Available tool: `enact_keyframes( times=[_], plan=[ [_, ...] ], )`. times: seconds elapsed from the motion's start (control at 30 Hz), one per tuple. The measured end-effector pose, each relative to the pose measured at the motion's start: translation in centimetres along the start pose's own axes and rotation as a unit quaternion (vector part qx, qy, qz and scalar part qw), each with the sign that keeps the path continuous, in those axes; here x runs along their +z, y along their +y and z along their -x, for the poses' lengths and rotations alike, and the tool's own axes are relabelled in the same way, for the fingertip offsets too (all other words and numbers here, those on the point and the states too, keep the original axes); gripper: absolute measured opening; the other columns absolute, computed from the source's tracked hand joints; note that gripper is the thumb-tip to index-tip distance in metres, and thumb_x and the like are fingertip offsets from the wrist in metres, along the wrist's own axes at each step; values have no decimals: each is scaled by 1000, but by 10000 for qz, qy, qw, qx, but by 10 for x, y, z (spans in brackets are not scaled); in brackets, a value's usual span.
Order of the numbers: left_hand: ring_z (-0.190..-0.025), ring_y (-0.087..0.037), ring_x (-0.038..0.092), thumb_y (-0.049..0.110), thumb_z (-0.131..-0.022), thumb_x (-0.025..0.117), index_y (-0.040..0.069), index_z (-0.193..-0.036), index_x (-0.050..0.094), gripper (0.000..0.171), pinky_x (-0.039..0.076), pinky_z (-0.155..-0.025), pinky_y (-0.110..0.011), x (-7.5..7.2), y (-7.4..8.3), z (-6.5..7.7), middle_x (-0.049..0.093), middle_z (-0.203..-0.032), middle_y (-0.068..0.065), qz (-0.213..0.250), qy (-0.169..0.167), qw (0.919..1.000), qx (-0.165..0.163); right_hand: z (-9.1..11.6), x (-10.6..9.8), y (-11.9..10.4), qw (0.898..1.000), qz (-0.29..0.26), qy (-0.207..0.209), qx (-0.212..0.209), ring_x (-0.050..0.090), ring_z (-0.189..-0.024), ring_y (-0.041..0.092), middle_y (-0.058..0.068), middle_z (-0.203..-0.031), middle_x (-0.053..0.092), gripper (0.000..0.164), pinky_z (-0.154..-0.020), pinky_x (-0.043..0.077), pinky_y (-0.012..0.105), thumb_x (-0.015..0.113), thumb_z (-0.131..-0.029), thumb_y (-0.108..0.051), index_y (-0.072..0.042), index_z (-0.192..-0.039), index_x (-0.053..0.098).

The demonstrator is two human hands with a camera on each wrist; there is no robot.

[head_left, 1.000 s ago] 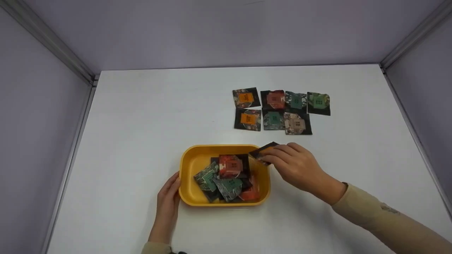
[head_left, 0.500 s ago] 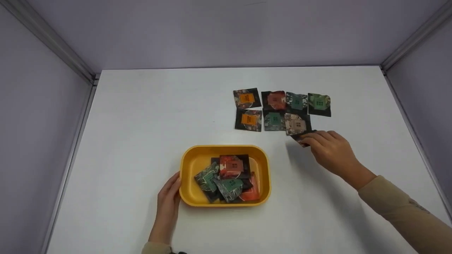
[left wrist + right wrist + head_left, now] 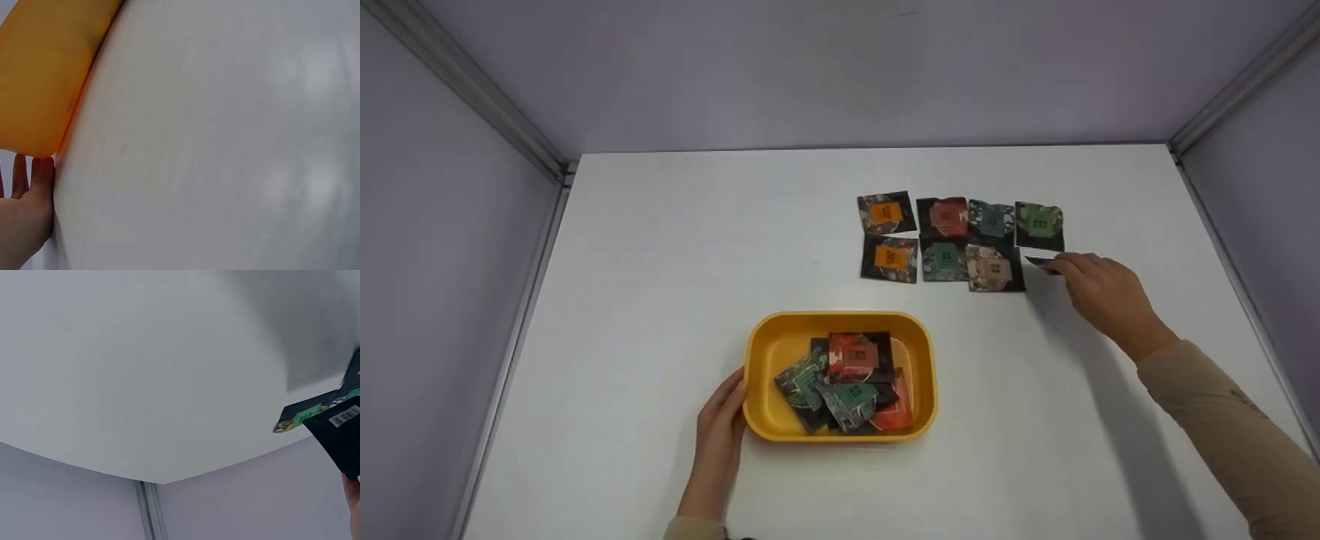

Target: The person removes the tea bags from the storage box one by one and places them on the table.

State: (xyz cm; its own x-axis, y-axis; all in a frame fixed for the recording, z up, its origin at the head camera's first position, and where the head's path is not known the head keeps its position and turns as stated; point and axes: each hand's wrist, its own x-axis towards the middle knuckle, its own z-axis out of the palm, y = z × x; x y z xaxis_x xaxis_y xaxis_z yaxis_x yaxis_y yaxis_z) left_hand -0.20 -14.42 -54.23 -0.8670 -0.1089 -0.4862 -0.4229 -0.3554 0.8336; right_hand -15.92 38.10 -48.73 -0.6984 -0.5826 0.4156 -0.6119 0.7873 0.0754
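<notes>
My right hand [image 3: 1106, 296] pinches a small dark sachet [image 3: 1042, 264] above the table, just right of the beige-labelled sachet [image 3: 994, 268]. In the right wrist view this held sachet [image 3: 340, 433] turns its black, barcoded back to the camera. Just behind it lies the green-labelled sachet [image 3: 1039, 225]. My left hand [image 3: 721, 420] rests against the left wall of a yellow tub [image 3: 765, 375], its fingers straight on the plastic in the left wrist view. Inside the tub lie several overlapping sachets, with a red-labelled sachet [image 3: 859, 358] on top.
Two rows of sachets lie flat on the white table [image 3: 697, 255] behind the tub. The left column holds an orange-labelled sachet [image 3: 886, 213] in the back row and another orange-labelled sachet [image 3: 890, 259] in front. Grey-purple walls [image 3: 840, 75] surround the table's back and sides.
My right hand has carried the sachet from the tub's right edge rightward and away, to the end of the front row. The left hand has stayed at the tub.
</notes>
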Motion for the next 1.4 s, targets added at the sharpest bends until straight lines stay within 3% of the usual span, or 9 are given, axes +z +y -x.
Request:
enact_keyframes(
  times=[0.27, 0.47, 0.8, 1.1, 1.27, 1.4],
  plan=[
    [-133, -14, 45, 40, -98, 62, 5, -147, 45, 63, 41, -106, -20, 0, 0, 0, 42, -152, -6, -17, 38, 10000, -59, -2, 23, 10, 9996, -83, -138, 213, 68, -83, 38, 20, -97, 69, 23, -66, 58, 51, 71, -82, 11, 4, -103, 67],
    [-132, -14, 46, 38, -99, 61, 4, -146, 46, 61, 41, -105, -20, 0, 1, 1, 42, -151, -7, 28, 59, 10000, -49, 2, 32, 11, 9984, -241, -509, 102, 67, -87, 39, 20, -111, 67, 31, -70, 58, 52, 71, -82, 11, 4, -111, 67],
    [-134, -14, 44, 38, -99, 61, 5, -147, 46, 61, 40, -106, -20, 0, 2, 0, 42, -152, -6, -24, 48, 9999, -109, 11, 32, 14, 9943, -610, -876, -80, 66, -83, 39, 19, -107, 65, 34, -70, 57, 53, 75, -82, 5, 1, -115, 69],
    [-129, -11, 49, 37, -99, 61, 3, -147, 45, 61, 42, -105, -19, 1, 1, -1, 42, -151, -7, -100, 77, 9999, -36, 15, 33, 16, 9935, -677, -815, -407, 65, -80, 36, 17, -103, 65, 31, -67, 57, 51, 78, -79, 3, 1, -110, 70],
    [-128, -11, 49, 37, -99, 61, 3, -147, 45, 61, 42, -104, -20, 2, 1, -2, 42, -151, -7, -45, 112, 9999, -74, 12, 25, 15, 9912, -691, -1002, -519, 64, -77, 34, 17, -98, 65, 30, -65, 57, 51, 78, -77, 3, 2, -106, 70],
    [-129, -11, 49, 37, -99, 61, 3, -147, 45, 61, 41, -106, -20, 1, 0, 0, 43, -151, -7, -45, 60, 10000, -50, 3, 13, 12, 9897, -689, -1122, -566, 65, -84, 35, 18, -102, 65, 32, -68, 56, 52, 78, -76, 3, 2, -107, 70]
  ],
)
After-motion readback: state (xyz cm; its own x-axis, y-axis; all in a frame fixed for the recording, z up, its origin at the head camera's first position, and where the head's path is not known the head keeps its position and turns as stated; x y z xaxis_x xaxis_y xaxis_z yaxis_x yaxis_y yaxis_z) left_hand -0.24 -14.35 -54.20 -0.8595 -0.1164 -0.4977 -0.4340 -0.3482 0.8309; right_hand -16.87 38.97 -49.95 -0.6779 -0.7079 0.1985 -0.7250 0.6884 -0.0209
